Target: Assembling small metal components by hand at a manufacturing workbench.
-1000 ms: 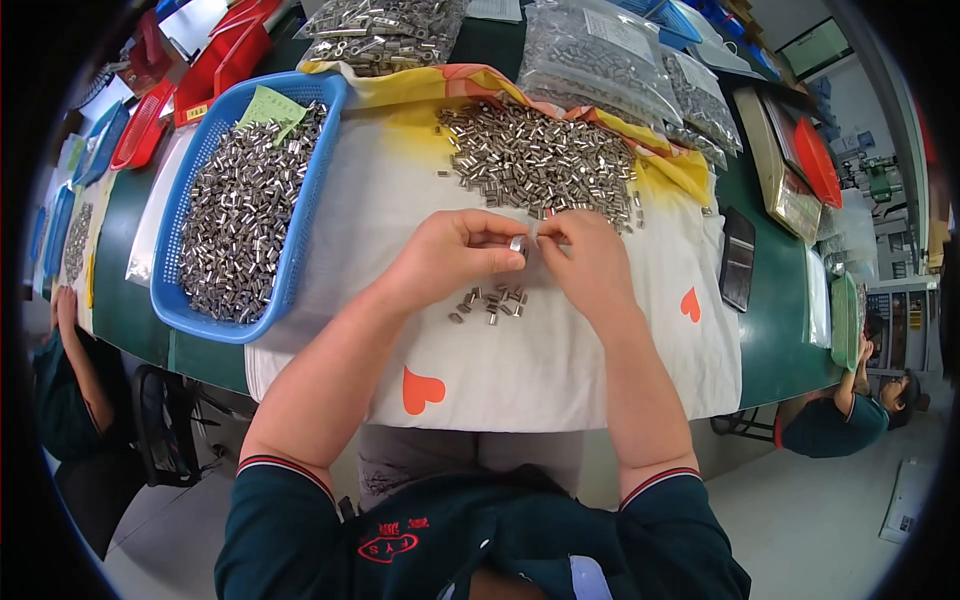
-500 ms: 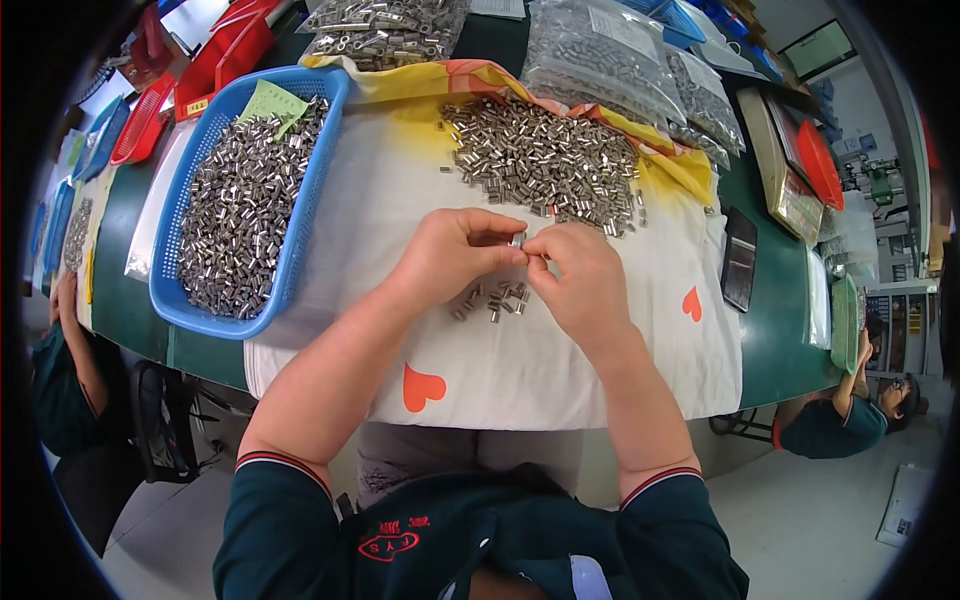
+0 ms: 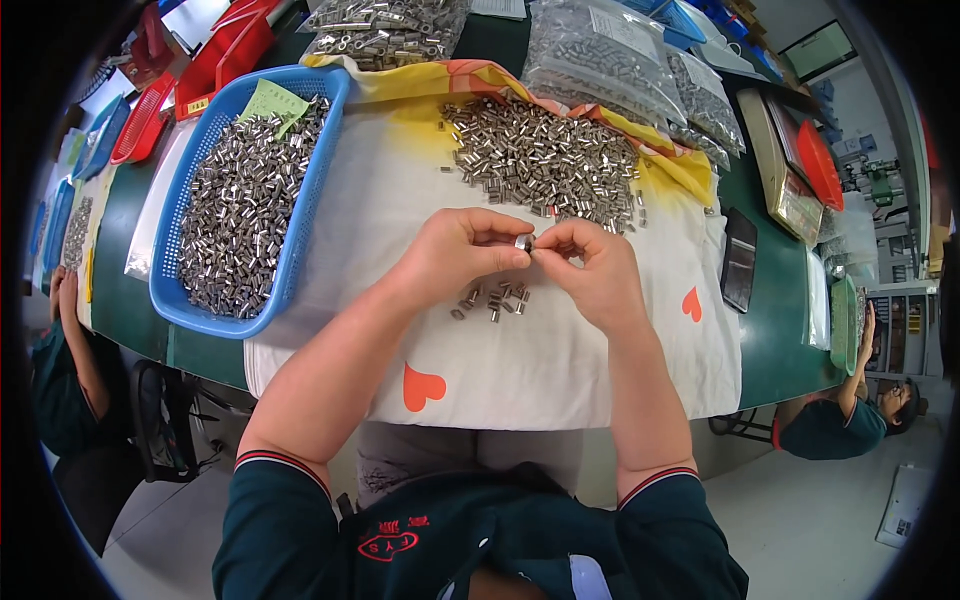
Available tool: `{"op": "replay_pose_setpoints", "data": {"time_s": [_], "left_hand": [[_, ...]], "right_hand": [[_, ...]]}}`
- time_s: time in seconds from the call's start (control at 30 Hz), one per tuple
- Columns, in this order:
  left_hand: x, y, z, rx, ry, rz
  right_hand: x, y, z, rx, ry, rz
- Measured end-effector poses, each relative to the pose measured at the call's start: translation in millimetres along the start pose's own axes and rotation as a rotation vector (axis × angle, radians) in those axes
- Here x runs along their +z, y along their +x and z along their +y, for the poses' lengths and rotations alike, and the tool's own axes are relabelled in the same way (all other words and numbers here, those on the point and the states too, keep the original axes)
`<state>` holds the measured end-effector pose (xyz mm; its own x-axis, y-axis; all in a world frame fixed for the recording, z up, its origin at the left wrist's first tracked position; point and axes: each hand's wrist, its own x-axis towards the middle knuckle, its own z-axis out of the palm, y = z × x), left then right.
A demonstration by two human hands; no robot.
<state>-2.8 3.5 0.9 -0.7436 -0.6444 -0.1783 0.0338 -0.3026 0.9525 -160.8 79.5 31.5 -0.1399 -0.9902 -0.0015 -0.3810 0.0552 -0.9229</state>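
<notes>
A short shiny metal sleeve (image 3: 523, 242) is pinched between the thumb and fingertips of my left hand (image 3: 450, 255), over the middle of the white cloth (image 3: 560, 375). At its right end, the bent thumb and forefinger of my right hand (image 3: 595, 270) close on it; their tips partly hide that end. Just below my hands lies a small group of loose metal sleeves (image 3: 497, 300). Beyond my fingers a large heap of the same sleeves (image 3: 545, 160) is spread out. To the left stands a blue plastic basket (image 3: 335, 140) filled with more sleeves, a green paper slip (image 3: 273, 103) on top.
Clear bags of metal parts (image 3: 600, 60) lie along the back, behind a yellow and orange cloth edge (image 3: 400, 82). A dark phone (image 3: 739, 260) rests right of the cloth on the green table (image 3: 785, 355). Red trays (image 3: 220, 60) stand back left. Co-workers sit at both sides.
My right hand has shifted slightly right and its fingers have drawn back, so more of the sleeve shows. My left hand has barely moved. The co-worker's arm at right has risen a little.
</notes>
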Motion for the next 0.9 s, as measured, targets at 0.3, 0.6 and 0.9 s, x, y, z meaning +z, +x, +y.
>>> {"op": "replay_pose_setpoints", "data": {"time_s": [0.3, 0.6, 0.9], "left_hand": [[-1.8, 1.4, -0.5, -0.008, -0.072, 0.067], [-2.5, 1.6, 0.8, -0.012, -0.157, 0.039], [-1.1, 1.6, -3.0, 0.022, -0.111, 0.028]], "right_hand": [[12.9, 0.2, 1.7, -0.132, -0.107, 0.137], [4.9, 2.8, 13.5, -0.013, 0.226, 0.07], [11.2, -1.4, -0.2, -0.338, -0.269, 0.198]]}}
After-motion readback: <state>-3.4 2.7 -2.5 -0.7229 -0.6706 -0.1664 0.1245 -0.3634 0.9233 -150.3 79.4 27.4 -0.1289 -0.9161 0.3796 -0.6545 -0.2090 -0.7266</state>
